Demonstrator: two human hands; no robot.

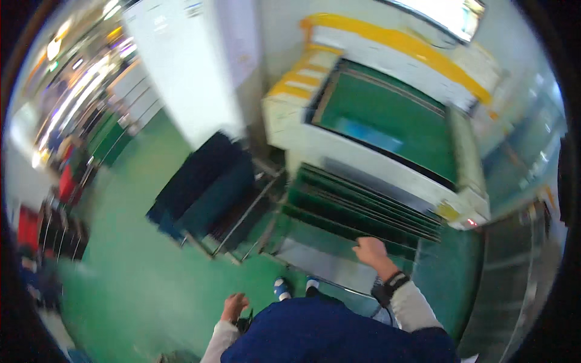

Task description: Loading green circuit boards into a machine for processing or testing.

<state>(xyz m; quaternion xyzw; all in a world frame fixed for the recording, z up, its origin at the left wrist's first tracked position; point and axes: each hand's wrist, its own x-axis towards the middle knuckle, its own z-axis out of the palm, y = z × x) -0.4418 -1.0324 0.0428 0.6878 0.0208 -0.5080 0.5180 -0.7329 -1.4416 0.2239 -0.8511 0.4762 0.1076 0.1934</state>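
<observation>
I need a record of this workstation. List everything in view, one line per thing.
Stack of thin green flat sheets: one stack, green, centre, on a metal stand; the right hand rests on its near edge.
White machine with a green flat bed and yellow top edge: one, upper right.
Dark blue padded bundle on a metal-frame cart: one, left of the stack.
Green floor: lower left.
White pillar: one, upper left.
Blue and white shoes: two, bottom centre.
Black wrist device: one, on the right wrist.
Left hand: loosely curled, holding nothing visible.
Right hand: on the stack's edge.
</observation>
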